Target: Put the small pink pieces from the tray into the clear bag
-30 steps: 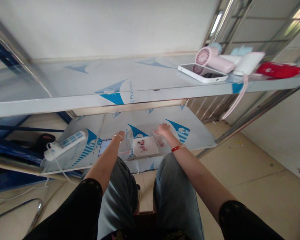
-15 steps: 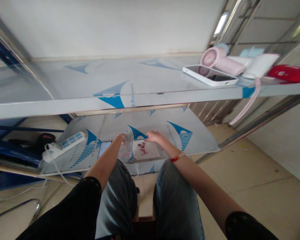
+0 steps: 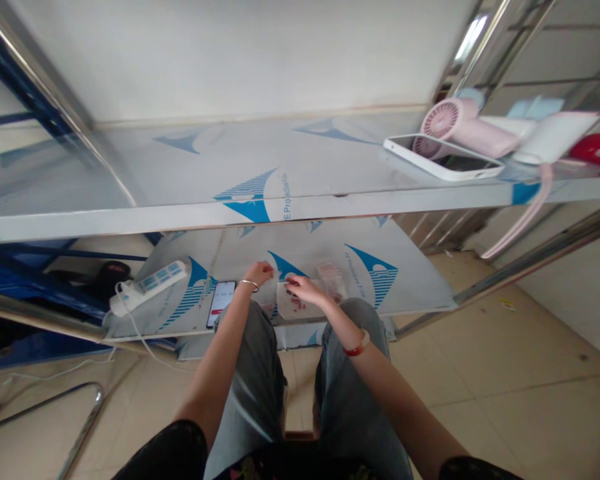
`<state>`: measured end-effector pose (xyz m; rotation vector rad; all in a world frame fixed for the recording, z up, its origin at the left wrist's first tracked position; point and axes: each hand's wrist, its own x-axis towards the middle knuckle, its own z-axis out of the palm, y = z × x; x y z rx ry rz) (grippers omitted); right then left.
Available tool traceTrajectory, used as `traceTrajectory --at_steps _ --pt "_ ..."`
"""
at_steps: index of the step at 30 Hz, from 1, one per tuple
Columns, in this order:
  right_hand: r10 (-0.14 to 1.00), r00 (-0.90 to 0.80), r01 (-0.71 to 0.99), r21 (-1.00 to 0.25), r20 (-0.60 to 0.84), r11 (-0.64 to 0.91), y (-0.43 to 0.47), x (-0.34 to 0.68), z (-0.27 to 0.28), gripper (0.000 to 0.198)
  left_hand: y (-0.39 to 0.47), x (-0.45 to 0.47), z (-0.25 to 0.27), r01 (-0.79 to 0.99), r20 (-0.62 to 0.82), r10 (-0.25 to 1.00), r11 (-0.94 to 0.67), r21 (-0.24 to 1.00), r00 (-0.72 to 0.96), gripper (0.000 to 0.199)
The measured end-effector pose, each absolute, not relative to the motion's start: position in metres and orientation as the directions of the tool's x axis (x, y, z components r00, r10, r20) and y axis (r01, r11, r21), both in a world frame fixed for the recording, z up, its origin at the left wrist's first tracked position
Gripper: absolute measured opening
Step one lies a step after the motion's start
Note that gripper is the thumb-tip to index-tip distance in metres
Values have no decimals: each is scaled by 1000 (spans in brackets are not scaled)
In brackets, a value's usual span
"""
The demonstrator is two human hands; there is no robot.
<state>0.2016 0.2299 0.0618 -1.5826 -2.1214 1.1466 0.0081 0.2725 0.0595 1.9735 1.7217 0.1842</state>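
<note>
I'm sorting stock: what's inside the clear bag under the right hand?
Small red pieces show through the clear bag on the lower shelf. The right hand covers its upper part, so anything there is hidden. The pieces are too small to identify.

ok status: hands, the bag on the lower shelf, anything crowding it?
Left hand resting beside clear bag. Right hand pinching bag's top edge. Phone left, second bag right, both apart.
</note>
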Motion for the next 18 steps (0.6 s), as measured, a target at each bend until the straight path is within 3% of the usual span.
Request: traceTrajectory --at_steps 3,5,9,13,18 --pt "884 -350 567 -821 -311 -65 224 199 62 27 262 12 60 606 -170 959 -1 796 225 25" --pt "871 -354 386 -902 -339 -194 225 201 64 25 256 14 59 427 -200 950 82 901 240 27" --pt "837 -399 51 -921 -374 -387 223 206 65 24 245 16 59 190 -234 943 191 963 238 35" --pt "768 -500 -45 -874 -400 -484 218 206 63 19 240 17 59 12 -259 938 264 965 229 31" --pt "770 -508 -108 -858 -387 -503 219 210 64 13 243 16 57 80 -308 937 299 951 162 28"
